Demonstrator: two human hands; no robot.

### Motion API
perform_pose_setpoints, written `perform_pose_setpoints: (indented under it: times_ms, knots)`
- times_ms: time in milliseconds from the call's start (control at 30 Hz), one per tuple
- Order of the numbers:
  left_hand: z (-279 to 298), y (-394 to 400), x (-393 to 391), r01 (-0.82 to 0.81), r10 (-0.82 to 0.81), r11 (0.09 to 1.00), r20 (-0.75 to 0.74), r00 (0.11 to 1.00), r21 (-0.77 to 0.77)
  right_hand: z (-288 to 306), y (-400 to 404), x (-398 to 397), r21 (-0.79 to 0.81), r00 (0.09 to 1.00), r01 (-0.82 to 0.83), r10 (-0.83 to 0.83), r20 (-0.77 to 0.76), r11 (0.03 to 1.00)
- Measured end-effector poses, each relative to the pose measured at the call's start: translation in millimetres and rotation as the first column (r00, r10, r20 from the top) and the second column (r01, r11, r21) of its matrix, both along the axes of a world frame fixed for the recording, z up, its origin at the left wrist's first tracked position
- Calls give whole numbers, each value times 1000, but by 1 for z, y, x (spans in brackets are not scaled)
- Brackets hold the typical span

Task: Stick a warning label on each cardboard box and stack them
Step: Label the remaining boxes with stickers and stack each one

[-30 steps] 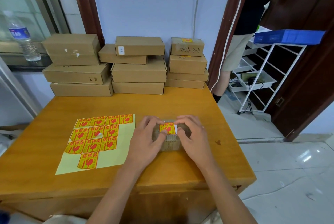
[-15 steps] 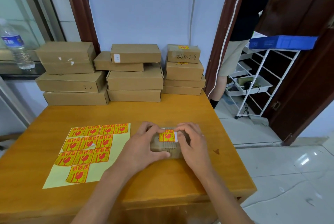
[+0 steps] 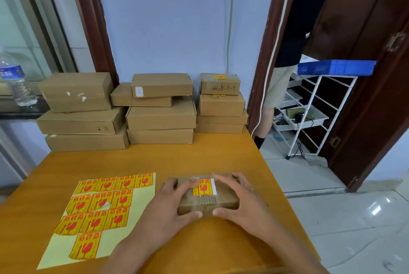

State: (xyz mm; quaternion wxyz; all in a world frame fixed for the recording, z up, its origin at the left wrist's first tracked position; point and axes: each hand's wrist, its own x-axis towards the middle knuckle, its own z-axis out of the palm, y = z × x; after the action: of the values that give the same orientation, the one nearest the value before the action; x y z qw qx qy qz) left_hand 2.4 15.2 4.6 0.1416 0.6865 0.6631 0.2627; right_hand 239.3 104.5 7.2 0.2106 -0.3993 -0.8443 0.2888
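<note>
Small cardboard box (image 3: 208,196) sits on the wooden tabletop (image 3: 199,158), near edge, right of centre, taped round the middle. Red-and-yellow warning label (image 3: 202,187) is stuck on its top face. Left hand (image 3: 168,207) grips the box's left end, thumb on the near side, fingers curled over the top touching the label's left edge. Right hand (image 3: 241,200) grips the right end the same way, thumb on the near side, fingers over the far top edge. Both hands clamped on the box, box resting on the tabletop. Left of the box, just beside the left hand, lies the label sheet (image 3: 97,214), pale yellow backing with rows of the same labels; the right side of the backing is bare. At the far edge against the wall stand three piles of cardboard boxes: left pile (image 3: 81,112) of three large ones, middle pile (image 3: 161,110) of four, right pile (image 3: 221,105) of smaller ones, top box of that pile showing a yellow label and handwriting. Far left, a water bottle (image 3: 17,83) on a window ledge. Far right through the doorway, a white rack (image 3: 309,114) with a blue tray (image 3: 336,66) on top, and a person (image 3: 285,56) standing partly behind the door frame.
</note>
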Motion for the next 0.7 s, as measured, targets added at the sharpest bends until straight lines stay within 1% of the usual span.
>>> perform_pose_setpoints:
  times_ms: [67, 133, 200, 267, 367, 467, 533, 633, 700]
  knots:
    - [9, 8, -3, -25, 25, 1000, 92, 995, -2, 5, 5, -4, -60, 993, 54, -60, -101, 997]
    - [24, 19, -5, -85, 83, 996, 203, 976, 5, 15, 13, -8, -117, 968, 117, -139, -209, 986]
    - [44, 35, -5, -144, 126, 989, 309, 943, 38, 31, 25, -14, -137, 940, 160, -193, -280, 978]
    - [65, 56, -5, -200, 157, 976, 363, 918, 83, 52, 41, -24, -139, 905, 204, -241, -352, 969]
    - [97, 100, -6, -264, 175, 944, 380, 908, 195, 83, 78, -41, -100, 826, 281, -293, -482, 955]
    - [129, 143, -12, -297, 188, 902, 335, 923, 312, 113, 119, -59, -57, 764, 327, -299, -571, 943]
    - [152, 172, -19, -315, 207, 885, 316, 926, 342, 134, 147, -69, -29, 759, 336, -288, -584, 942]
    - [176, 220, -33, -294, 184, 903, 337, 923, 314, 157, 190, -80, 28, 776, 357, -280, -565, 934]
    - [185, 247, -39, -291, 189, 904, 319, 929, 312, 165, 216, -85, 38, 780, 371, -289, -555, 928]
